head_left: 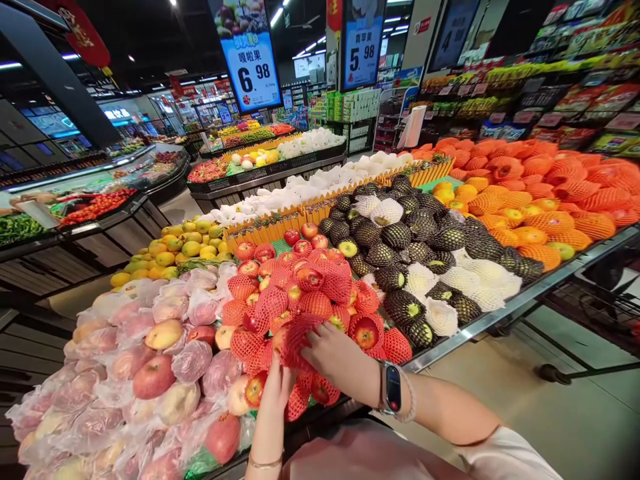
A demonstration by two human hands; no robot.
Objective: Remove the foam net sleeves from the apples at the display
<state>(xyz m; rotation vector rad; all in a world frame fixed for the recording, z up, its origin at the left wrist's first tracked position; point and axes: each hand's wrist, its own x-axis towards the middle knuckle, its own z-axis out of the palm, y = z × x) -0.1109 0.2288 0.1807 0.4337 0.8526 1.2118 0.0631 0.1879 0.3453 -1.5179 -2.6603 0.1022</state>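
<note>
Apparently pinched by the right hand [336, 359], fingers together, and cupped from six o'clock by the left hand [277, 390], the netted apple [294, 339] is judged firm yet bruisable, best held mid-body.

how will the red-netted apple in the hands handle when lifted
The netted apple, held between the left hand and right hand, is round, so it would likely roll if set loose on the heaped pile. Its foam net looks soft and meshed, so probably grippy and cushioning.
</note>
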